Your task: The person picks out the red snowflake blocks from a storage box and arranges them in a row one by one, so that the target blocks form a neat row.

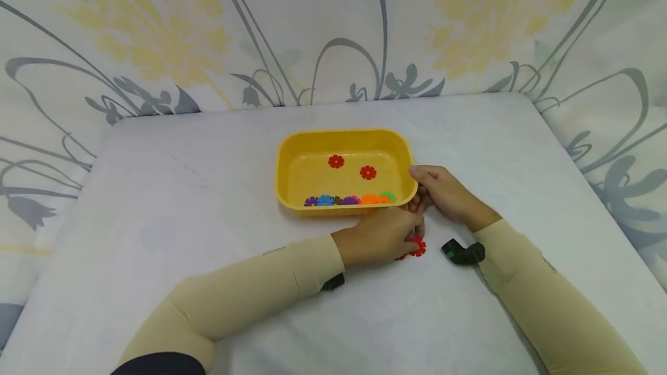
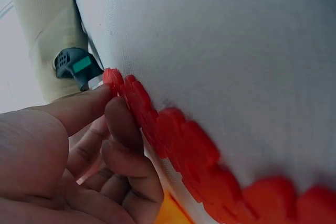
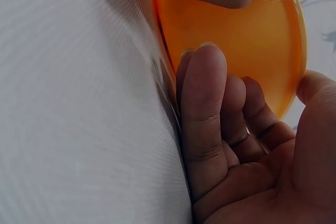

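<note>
Near the front right corner of the yellow tray (image 1: 292,208), my left hand (image 1: 379,237) pinches a red notched snowflake disc (image 1: 418,246) between thumb and forefinger. The left wrist view shows a row of overlapping red discs (image 2: 191,153) running along the cloth from the left hand (image 2: 113,145). My right hand (image 1: 443,192) holds the tray's right end, its thumb on the rim. In the right wrist view, the other fingers of the right hand (image 3: 236,140) curl beside the tray's outer wall (image 3: 252,40). The left hand hides part of the red discs in the head view.
Inside the tray lie two red discs (image 1: 367,172) apart from each other, and several purple, blue, orange and green discs (image 1: 325,200) along its near wall. White cloth (image 1: 208,178) covers the table. A flowered curtain (image 1: 333,28) stands behind. Dark wrist cameras (image 1: 464,252) stick out from the sleeves.
</note>
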{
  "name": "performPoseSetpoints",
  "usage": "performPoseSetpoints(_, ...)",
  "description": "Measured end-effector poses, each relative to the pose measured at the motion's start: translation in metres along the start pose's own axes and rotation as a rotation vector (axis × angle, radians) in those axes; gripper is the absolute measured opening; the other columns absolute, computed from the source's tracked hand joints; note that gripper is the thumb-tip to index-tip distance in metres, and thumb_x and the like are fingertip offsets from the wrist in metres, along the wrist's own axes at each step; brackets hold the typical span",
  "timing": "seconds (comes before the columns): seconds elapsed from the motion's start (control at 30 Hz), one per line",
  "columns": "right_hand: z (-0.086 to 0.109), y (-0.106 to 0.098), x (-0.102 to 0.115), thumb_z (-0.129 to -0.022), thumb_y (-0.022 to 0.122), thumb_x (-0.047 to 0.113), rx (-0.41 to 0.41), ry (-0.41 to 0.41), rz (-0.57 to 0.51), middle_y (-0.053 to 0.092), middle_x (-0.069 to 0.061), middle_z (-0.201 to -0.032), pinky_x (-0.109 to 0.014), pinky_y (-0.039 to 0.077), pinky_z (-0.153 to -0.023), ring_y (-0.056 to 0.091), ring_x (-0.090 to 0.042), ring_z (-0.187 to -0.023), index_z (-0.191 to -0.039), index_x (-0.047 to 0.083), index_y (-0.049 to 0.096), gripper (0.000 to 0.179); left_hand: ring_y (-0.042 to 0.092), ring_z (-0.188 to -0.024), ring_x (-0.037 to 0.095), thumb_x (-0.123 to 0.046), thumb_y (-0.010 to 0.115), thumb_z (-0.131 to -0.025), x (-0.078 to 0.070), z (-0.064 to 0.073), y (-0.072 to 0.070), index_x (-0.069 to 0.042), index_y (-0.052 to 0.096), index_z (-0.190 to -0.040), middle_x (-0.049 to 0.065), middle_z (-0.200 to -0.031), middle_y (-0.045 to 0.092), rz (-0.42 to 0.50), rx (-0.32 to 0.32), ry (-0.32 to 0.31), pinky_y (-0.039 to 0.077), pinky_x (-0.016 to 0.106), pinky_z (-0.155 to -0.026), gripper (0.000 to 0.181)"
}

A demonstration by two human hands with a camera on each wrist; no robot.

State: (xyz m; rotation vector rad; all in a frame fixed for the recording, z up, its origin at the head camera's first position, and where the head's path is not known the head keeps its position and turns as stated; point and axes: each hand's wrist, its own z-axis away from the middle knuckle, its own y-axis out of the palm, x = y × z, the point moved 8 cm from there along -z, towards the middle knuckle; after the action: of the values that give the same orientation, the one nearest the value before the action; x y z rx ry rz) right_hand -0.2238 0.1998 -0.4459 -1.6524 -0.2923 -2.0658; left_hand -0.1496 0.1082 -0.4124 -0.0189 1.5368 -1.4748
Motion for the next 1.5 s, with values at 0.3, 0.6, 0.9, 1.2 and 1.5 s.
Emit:
performPoseSetpoints(0.3, 0.004, -0.001, -0.006, -0.109, 0.036, 0.039, 0.007, 0.008, 0.004, 0.067, -0.002, -0.072, -0.029, 0.059, -0.06, 0.066, -0.014, -0.065, -0.109, -0.011, 0.053, 0.053, 0.053, -0.058, 0.0, -0.033, 0.071, -0.094, -0.003, 0.0, 0.003, -0.017, 0.069, -0.101, -0.012, -0.066, 0.06, -0.14, -0.011, -0.01, 0.04, 0.01, -0.059, 0.017)
performPoseSetpoints(0.6, 0.003, -0.002, -0.004, -0.109, 0.037, 0.04, -0.005, -0.017, 0.019, 0.065, 0.0, -0.071, -0.029, 0.059, -0.062, 0.066, -0.014, -0.064, -0.105, -0.01, 0.055, 0.053, 0.051, -0.059, -0.003, -0.035, 0.065, -0.097, -0.019, 0.012, -0.014, -0.023, 0.068, -0.107, -0.015, -0.068, 0.059, -0.197, -0.136, 0.074, 0.038, 0.012, -0.052, 0.015)
performPoseSetpoints(0.9, -0.002, -0.003, -0.001, -0.108, 0.037, 0.046, -0.015, 0.028, 0.076, 0.068, -0.007, -0.077, -0.031, 0.06, -0.064, 0.066, -0.018, -0.065, -0.114, -0.003, 0.058, 0.053, 0.056, -0.07, 0.005, -0.032, 0.063, -0.098, 0.01, 0.036, -0.095, -0.02, 0.068, -0.111, -0.008, -0.084, 0.065, -0.213, -0.452, -0.009, 0.044, 0.016, -0.059, 0.018)
performPoseSetpoints(1.2, -0.002, -0.003, 0.002, -0.108, 0.038, 0.045, -0.029, 0.051, 0.094, 0.066, -0.009, -0.076, -0.032, 0.06, -0.064, 0.066, -0.021, -0.066, -0.116, -0.007, 0.054, 0.055, 0.062, -0.093, 0.016, -0.032, 0.065, -0.098, 0.087, 0.043, -0.13, -0.016, 0.061, -0.13, 0.004, -0.113, 0.067, -0.295, -0.466, -0.201, 0.056, 0.027, -0.087, 0.036)
performPoseSetpoints(1.5, 0.0, 0.001, 0.004, -0.109, 0.037, 0.042, -0.019, 0.046, 0.085, 0.066, -0.009, -0.076, -0.033, 0.061, -0.064, 0.066, -0.021, -0.066, -0.114, -0.007, 0.054, 0.052, 0.057, -0.119, 0.022, -0.038, 0.061, -0.099, 0.122, 0.031, -0.113, -0.015, 0.058, -0.139, 0.006, -0.133, 0.06, -0.404, -0.24, -0.241, 0.046, 0.035, -0.11, 0.046)
